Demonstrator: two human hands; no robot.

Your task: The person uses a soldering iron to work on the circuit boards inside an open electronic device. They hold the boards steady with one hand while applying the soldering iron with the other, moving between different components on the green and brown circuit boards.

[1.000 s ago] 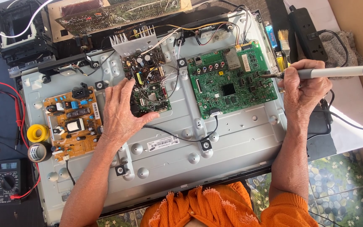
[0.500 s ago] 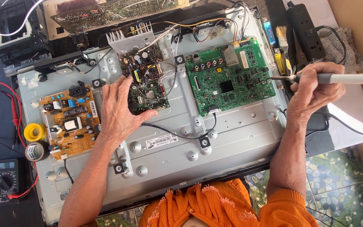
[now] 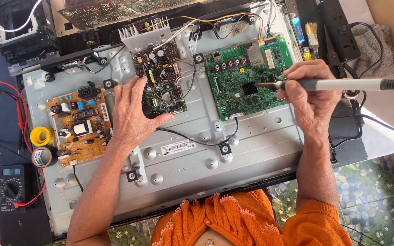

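Observation:
A flat grey metal chassis (image 3: pixel 251 150) lies on the table with three circuit boards on it. My left hand (image 3: pixel 133 114) rests spread on the lower left corner of a small dark board (image 3: pixel 163 79) in the middle. My right hand (image 3: pixel 308 93) grips a soldering iron (image 3: pixel 338 84) with a grey handle; its tip sits over the black chip on the green board (image 3: pixel 247 79). An orange-brown power board (image 3: pixel 80 120) lies to the left of my left hand.
A black multimeter (image 3: pixel 12 187) with red leads lies at the lower left, with a yellow tape roll (image 3: pixel 42 135) and a solder spool (image 3: pixel 44 156) above it. A black power strip (image 3: pixel 338 32), small brush (image 3: pixel 312 34) and grey cloth (image 3: pixel 379 43) sit at the upper right.
My right hand has moved left with the soldering iron, bringing its tip from the green board's right edge onto the board's middle. My left hand stays on the dark board.

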